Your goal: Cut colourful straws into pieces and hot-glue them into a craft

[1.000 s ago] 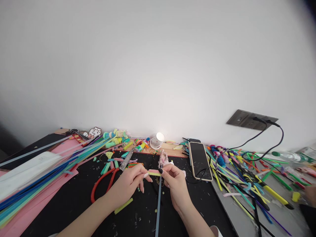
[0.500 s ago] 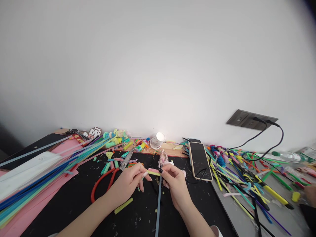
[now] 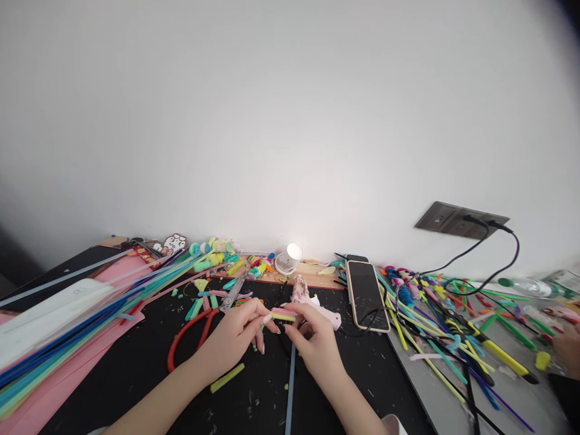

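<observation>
My left hand [image 3: 240, 329] pinches the left end of a short pair of pipe cleaner pieces [image 3: 283, 315], one pink and one yellow, lying side by side. My right hand [image 3: 317, 347] curves round their right end, its index finger against them and its thumb lower down. A pink glue gun [image 3: 328, 315] rests behind my right hand, partly hidden by it. Below the fingers a pale blue strip [image 3: 290, 393] runs towards me. Beside my left wrist lie a loose yellow pipe cleaner piece [image 3: 227, 378] and red-handled scissors [image 3: 183, 338].
A white paper cup [image 3: 289, 258] stands by the wall. A phone [image 3: 368, 296] with cables lies right of centre. Bundled pipe cleaners [image 3: 86, 335] cover the left; more, with yellow-black pliers [image 3: 502, 356], spread over the right. Another person's hand [image 3: 568, 350] shows at the right edge.
My right hand has shifted its hold: the thumb has dropped below the pieces and the index finger reaches over their end. More of the glue gun shows. My left hand stays put.
</observation>
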Tool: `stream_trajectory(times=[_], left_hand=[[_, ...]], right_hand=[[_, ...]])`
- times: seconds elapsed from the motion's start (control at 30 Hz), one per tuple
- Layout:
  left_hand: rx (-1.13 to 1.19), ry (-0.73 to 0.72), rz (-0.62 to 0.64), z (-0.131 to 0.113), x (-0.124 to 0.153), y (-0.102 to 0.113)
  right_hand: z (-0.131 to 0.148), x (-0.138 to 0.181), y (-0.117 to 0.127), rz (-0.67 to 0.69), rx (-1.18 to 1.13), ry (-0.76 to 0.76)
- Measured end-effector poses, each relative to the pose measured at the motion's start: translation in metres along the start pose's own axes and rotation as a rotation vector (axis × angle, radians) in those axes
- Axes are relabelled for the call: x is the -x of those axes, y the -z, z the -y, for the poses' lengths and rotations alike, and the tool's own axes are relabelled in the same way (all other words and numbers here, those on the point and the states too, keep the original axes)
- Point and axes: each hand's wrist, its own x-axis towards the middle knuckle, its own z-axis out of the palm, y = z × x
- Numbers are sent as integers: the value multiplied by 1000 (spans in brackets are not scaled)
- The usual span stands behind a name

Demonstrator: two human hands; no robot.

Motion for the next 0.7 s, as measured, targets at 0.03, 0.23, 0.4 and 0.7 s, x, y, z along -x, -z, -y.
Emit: stream_trajectory(times=[0.03,0.23,0.4,0.7], left_hand=[[14,3,5,0,0,0],[34,6,55,2,-1,-3],[27,3,74,7,-2,-3],[-36,14,74,6,-1,-3]], right_hand=[[1,1,0,-6,68,61],[8,2,0,-14,258,267],[6,3,-1,-22,265,293],[1,3,-2,-26,227,283]])
